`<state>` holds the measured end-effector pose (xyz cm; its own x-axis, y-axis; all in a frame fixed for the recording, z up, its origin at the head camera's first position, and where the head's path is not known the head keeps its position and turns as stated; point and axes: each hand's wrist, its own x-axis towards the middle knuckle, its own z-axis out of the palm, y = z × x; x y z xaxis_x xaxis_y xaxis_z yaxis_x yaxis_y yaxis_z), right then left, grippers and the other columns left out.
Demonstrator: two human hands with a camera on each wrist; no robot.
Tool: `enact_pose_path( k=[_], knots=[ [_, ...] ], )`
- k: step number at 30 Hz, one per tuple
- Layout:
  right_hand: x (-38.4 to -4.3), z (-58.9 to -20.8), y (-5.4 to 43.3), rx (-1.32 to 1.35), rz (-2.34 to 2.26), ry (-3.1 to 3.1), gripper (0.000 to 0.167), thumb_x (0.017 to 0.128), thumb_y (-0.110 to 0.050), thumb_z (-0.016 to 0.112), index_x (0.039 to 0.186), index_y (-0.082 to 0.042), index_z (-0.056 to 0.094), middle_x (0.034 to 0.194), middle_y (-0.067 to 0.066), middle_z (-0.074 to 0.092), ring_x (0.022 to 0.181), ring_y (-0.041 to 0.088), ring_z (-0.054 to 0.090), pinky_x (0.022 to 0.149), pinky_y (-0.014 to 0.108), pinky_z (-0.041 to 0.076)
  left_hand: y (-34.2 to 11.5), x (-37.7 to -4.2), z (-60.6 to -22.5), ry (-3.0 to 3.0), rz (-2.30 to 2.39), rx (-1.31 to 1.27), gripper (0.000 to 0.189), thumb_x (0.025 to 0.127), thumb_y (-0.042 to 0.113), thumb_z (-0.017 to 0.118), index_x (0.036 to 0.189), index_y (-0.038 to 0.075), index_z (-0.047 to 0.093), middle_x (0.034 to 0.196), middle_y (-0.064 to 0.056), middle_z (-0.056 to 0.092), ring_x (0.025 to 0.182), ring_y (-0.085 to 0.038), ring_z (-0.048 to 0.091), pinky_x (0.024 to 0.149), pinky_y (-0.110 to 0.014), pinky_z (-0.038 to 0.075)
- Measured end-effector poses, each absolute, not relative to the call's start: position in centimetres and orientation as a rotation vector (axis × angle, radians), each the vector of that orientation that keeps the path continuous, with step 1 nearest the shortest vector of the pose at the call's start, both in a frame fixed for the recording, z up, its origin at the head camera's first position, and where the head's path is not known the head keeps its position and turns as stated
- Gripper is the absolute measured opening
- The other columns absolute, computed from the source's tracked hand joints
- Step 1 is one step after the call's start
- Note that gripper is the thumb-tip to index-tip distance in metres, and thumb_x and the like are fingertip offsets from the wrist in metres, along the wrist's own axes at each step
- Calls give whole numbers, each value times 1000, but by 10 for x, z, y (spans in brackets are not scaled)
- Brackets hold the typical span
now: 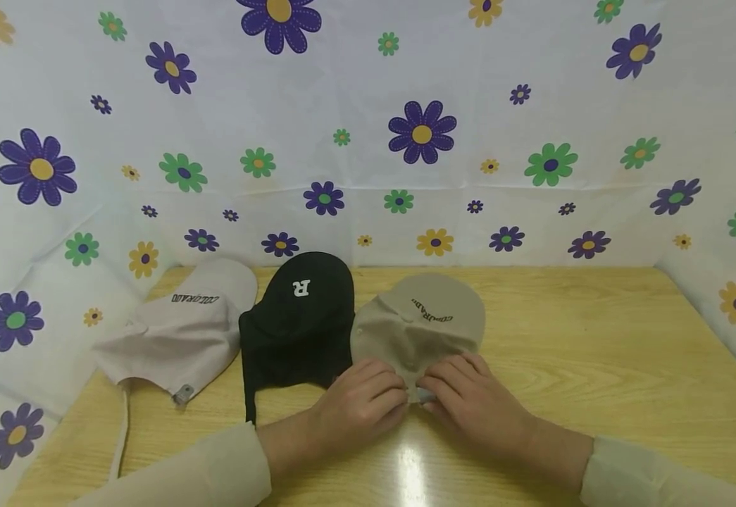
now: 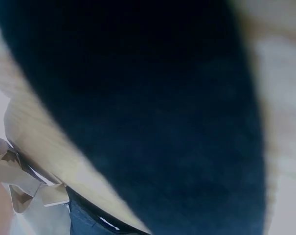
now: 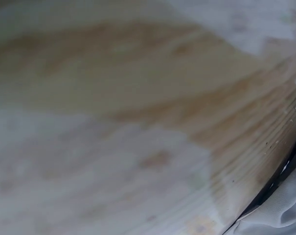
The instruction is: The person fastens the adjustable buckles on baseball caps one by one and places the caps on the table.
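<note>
A khaki cap (image 1: 427, 331) with dark lettering lies on the table, its brim toward the back wall. Both hands are at its rear edge. My left hand (image 1: 364, 403) pinches the back strap with curled fingers. Close beside it, my right hand (image 1: 478, 408) grips the other side of that strap, where a small pale piece (image 1: 427, 395) shows between the fingers. In the left wrist view the beige strap (image 2: 18, 176) crosses near the fingertips, while a blurred dark band (image 2: 162, 122) hides most of the scene. A grey-beige edge of the cap (image 3: 284, 215) shows in the right wrist view.
A black cap (image 1: 301, 331) with a white R lies left of the khaki one, its strap (image 1: 250, 401) hanging forward. Further left is a pale cap (image 1: 177, 338) with a loose strap (image 1: 121, 429) and a metal buckle (image 1: 183, 393). Flowered cloth (image 1: 368, 162) walls the wooden table (image 1: 596, 352).
</note>
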<state>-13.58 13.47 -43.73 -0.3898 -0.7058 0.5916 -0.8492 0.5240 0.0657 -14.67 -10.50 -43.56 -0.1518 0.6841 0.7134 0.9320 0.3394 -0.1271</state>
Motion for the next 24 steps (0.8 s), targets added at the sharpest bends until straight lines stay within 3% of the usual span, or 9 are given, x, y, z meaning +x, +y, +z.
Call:
enact_pose_path(
  k=[6,16,24],
  knots=[
    [-134,-436,135,1237,324,-2211,30,101,-34,52,110,-10,67,110,3,64,106,23,57,95,42,41,-104,-145,-433,-1953,-464,-1408,6,80,7,74,82,12,71,89,3,68,85,-12,63,81,-27,52],
    [-137,-437,136,1244,288,-2164,32,104,-35,45,108,-11,67,106,0,64,103,21,58,94,40,40,-102,-149,-433,-1931,-440,-1434,10,80,12,79,88,14,73,91,3,67,85,-12,62,81,-26,51],
    [-138,-437,135,1262,303,-2137,29,103,-34,49,106,-12,68,106,-1,64,102,21,58,93,40,40,-100,-150,-434,-1881,-430,-1468,9,80,8,77,85,12,71,90,3,68,85,-11,62,78,-25,50]
  ],
)
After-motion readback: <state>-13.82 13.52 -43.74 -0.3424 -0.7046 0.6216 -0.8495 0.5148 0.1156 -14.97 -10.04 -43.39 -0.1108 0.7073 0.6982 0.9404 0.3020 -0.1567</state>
